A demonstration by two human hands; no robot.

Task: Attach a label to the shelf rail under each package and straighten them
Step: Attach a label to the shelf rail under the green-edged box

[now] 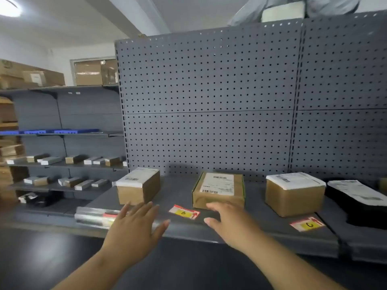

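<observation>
Head view, gray shelf (261, 233) before a pegboard (209, 101). Left hand (134, 225) with fingers spread, gripping nothing, over the shelf's front edge below the left cardboard box (138, 188). Right hand (228, 222) likewise open and empty, fingertips just before the middle box (218, 190). Label B (184, 212) flat on the shelf between both hands, tilted. Label C (306, 223) flat before the right box (294, 194), also tilted.

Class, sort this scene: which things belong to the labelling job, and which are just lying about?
Job: left box, middle box, right box, black parcel, label B, label C, shelf rail, left hand, right hand.
Lying about: small boxes on side shelves, stacked cartons, blue trays.
</observation>
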